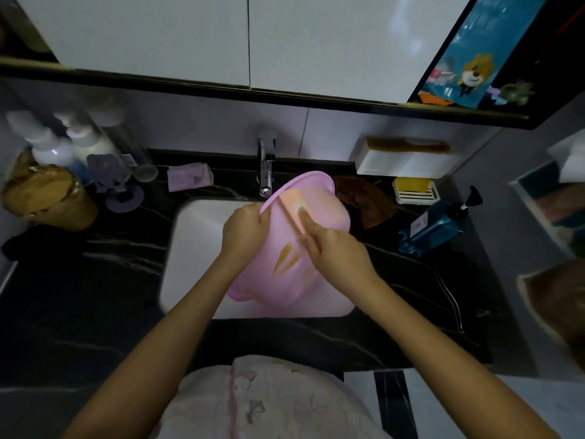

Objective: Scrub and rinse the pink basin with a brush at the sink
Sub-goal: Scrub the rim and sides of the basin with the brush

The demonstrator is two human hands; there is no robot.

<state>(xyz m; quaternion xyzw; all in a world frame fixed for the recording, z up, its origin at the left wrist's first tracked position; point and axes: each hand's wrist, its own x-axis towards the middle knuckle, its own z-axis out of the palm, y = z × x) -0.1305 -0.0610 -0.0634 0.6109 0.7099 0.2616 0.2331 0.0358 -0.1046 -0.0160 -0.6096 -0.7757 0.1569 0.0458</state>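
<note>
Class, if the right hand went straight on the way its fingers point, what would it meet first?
The pink basin: fingers of the right hand seem to touch its wall. Beyond its rim the tap lies roughly in line, though depth is unclear.

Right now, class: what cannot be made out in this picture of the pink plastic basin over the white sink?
Head view: any brush; the right hand lies on the pink plastic basin and covers what it may hold.
Head view: water from the chrome tap; too dim.
Head view: labels on white pump bottles; blurred.
Head view: brown object at the right edge; cut off.
</note>
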